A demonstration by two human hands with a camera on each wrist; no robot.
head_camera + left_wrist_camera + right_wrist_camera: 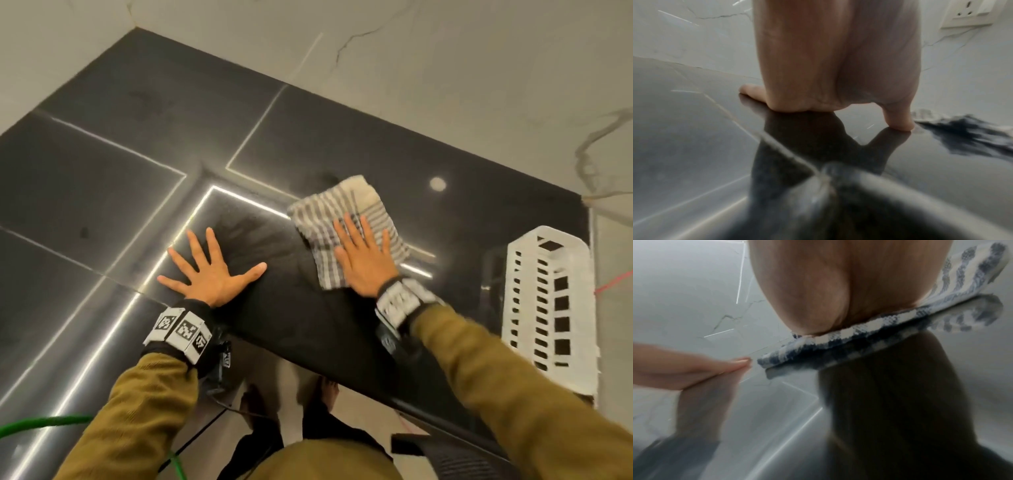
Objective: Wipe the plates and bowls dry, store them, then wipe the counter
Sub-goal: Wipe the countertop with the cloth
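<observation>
Wiping the surface (102, 154), by the look of it: right hand (364, 255) flat, fingers straight, pressing the checked cloth (346, 219) mid-surface. Left hand (209, 270) spread, bracing near the front edge. Best kept flat, strokes overlapping. Open room toward the back-left corner; white basket (551, 308) crowding the right edge.

Glossy dark stone counter (308, 325); woven checked cloth (346, 219); white plastic basket (513, 274)

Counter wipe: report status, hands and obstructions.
Left hand flat on counter, fingers spread. Right hand flat, pressing checked cloth onto counter. White basket at right edge; no plates or bowls in view.
</observation>
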